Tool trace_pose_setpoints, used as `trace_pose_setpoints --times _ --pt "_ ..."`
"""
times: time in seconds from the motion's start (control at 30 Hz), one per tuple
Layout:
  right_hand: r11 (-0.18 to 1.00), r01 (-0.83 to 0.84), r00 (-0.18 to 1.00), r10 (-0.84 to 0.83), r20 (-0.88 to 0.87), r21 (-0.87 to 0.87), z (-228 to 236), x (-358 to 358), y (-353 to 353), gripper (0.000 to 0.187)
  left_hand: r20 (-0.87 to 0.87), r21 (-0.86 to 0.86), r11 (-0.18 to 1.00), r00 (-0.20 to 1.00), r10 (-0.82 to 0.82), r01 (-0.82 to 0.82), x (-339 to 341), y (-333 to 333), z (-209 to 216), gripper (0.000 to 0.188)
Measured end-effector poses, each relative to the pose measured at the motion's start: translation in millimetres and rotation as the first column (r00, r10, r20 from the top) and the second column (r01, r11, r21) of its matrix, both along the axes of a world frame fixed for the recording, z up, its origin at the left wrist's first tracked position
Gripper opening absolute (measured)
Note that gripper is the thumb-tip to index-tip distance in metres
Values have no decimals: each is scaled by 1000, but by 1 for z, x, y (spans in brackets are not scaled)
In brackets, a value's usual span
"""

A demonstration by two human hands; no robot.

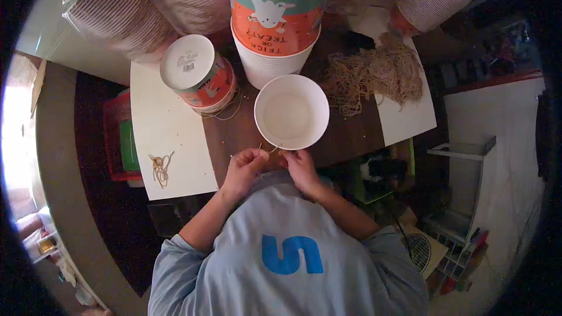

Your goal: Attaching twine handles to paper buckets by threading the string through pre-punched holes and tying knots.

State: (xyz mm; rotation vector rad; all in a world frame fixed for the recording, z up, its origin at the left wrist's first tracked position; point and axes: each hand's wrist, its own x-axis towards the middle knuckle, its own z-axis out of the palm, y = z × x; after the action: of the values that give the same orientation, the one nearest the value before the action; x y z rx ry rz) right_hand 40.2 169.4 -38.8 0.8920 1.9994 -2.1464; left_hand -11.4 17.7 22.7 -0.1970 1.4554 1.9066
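Observation:
An open white paper bucket (321, 111) is tilted with its mouth toward me at the table's front edge. My left hand (248, 168) and my right hand (300, 169) are at the near side of its rim. Between them runs a thin tan cord (273, 151), and the fingers of both hands are pinched on it. Whether the cord passes through the bucket's wall is hidden. Behind the bucket rises a tall upside-down stack of orange and green printed paper buckets (278, 26). To its left is a shorter upside-down stack (205, 82), with cord loops around its base.
A tangled heap of tan cords (380, 76) lies at the right of the table (357, 129). A small bundle of cord (161, 169) rests on the white board (175, 134) at left. Plastic-wrapped bucket stacks (123, 17) line the back. A metal rack (468, 152) stands at right.

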Motion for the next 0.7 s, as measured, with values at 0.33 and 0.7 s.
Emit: trace_pose_setpoints --times 0.33,0.7 --pt "825 -390 898 438 -27 409 81 12 13 28 -171 -335 889 907 -384 313 11 -26 36 16" --pt "483 34 631 668 -394 875 71 -8 11 12 -297 -417 853 840 -454 314 10 -18 77 13"
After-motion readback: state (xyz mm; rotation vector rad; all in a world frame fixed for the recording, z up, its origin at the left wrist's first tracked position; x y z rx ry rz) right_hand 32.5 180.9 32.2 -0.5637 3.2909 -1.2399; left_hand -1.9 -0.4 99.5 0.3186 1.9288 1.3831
